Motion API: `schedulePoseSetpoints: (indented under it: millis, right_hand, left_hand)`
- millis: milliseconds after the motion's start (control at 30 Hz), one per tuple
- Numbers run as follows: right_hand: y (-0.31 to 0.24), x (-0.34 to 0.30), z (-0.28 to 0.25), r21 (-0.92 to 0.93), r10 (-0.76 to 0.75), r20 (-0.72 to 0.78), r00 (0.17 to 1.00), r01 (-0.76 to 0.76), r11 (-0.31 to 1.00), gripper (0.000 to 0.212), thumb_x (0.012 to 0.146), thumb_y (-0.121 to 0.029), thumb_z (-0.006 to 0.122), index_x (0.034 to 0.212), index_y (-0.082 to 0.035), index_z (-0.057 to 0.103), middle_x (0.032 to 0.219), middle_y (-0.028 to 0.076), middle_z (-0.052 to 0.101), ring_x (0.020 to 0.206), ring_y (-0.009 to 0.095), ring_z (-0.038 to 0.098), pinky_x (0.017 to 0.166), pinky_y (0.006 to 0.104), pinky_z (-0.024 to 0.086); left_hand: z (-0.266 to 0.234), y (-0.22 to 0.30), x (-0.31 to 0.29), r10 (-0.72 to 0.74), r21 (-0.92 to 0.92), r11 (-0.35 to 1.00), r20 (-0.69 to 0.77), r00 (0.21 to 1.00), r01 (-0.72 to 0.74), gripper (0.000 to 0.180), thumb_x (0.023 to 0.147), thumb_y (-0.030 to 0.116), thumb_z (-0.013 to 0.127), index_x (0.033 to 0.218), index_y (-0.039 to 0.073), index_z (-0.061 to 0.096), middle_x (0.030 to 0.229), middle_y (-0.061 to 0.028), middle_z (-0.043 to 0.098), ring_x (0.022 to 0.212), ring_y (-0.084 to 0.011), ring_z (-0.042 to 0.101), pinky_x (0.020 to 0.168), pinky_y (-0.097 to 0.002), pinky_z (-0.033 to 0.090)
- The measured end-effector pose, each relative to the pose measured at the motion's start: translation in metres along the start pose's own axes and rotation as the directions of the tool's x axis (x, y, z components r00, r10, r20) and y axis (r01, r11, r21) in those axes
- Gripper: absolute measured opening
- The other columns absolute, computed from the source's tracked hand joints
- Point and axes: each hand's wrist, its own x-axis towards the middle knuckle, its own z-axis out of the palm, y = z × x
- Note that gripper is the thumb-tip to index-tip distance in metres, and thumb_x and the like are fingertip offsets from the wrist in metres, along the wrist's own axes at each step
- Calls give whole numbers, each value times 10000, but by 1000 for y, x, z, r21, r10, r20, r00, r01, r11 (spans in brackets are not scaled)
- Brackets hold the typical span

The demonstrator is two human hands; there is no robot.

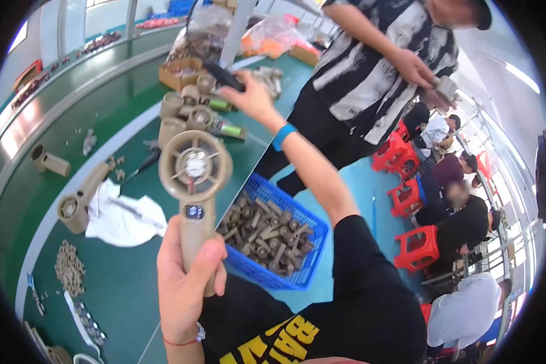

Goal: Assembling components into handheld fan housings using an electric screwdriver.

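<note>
L hand [191, 279] is wrapped round 1 beige handheld fan [194, 167], thumb over the handle; fan is upright, round head up, facing the wearer, w/ 1 small lit display on the neck, held above the near side of the green table [124, 267]. R hand [252, 97] reaches far over the table, grasping 1 black handheld object [224, 77]; exact kind unclear. Just beside it, 1 cluster of beige casings [171, 104], at least 4, overlapping so no exact count, w/ 2 green cylinders [229, 129] among them. 1 open cardboard box [171, 76] sits nearby. Left of the held fan: 1 white cloth [124, 221], 1 beige fan unit [73, 209] touching it, 1 lone casing [51, 162] farther off. Near the table's L edge, 1 pile of small beige pieces [70, 270], too many to count. Right of the L hand, below table level, 1 blue crate [312, 267] w/ dozens of beige parts [267, 233]. 1 standing co-worker [376, 60] w/ 1 light-coloured part [446, 88] in hand. In the bkgd, at least 4 red stools [417, 249] and at least 4 seated people [467, 309].
</note>
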Motion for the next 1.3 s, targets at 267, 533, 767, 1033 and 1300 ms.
schedulePoseSetpoints:
  millis: [267, 533, 767, 1033, 1300]
  right_hand:
    - [-81, -56, -63, 793, 91, 490, 867, -486, 368, 567, 967, -410, 535, 1372, -32, 414, 887, 18, 514, 787, 118, 491, 686, 266, 434]
    - [-160, -90, -10, 802, -303, 465, 832, -541, -252, 851, 906, -664, 431, 1395, 23, 322, 846, 41, 399, 775, 168, 361, 732, 311, 347]
    - [-196, -98, 11, 887, -340, 452, 825, -457, 72, 896, 898, -730, 285, 1293, 63, 420, 788, 74, 456, 752, 180, 406, 708, 310, 356]
    - [-179, -146, -8, 943, -227, 323, 919, -332, -3, 839, 836, -760, 419, 1223, -19, 492, 667, 10, 404, 655, 141, 390, 608, 277, 331]
    - [-101, -260, -62, 913, 401, 270, 875, -366, 183, 799, 887, -743, 313, 1104, 2, 505, 601, 37, 464, 552, 152, 441, 513, 272, 363]
  left_hand:
    - [-67, -17, -39, -138, 329, 923, -194, 971, 197, 323, 909, 178, 651, 1148, 7, 519, 768, -1, 555, 537, -51, 504, 470, -205, 409]
    - [-94, -12, -77, -92, 448, 844, -421, 902, 295, 305, 917, 242, 631, 1081, 2, 538, 743, -22, 570, 537, -64, 530, 479, -225, 421]
    - [-105, -10, -78, -119, 304, 918, -404, 907, 256, 349, 973, 279, 545, 1163, -11, 502, 857, -51, 604, 581, -72, 569, 489, -208, 466]
    - [-105, -8, -52, -271, 43, 951, -366, 890, 307, 370, 980, 379, 449, 1069, 22, 490, 738, -21, 500, 483, -77, 474, 399, -211, 410]
    - [-21, -41, 37, -61, 241, 967, -114, 992, 87, 292, 1003, 336, 443, 1050, 49, 464, 764, -22, 518, 492, -63, 467, 405, -214, 388]
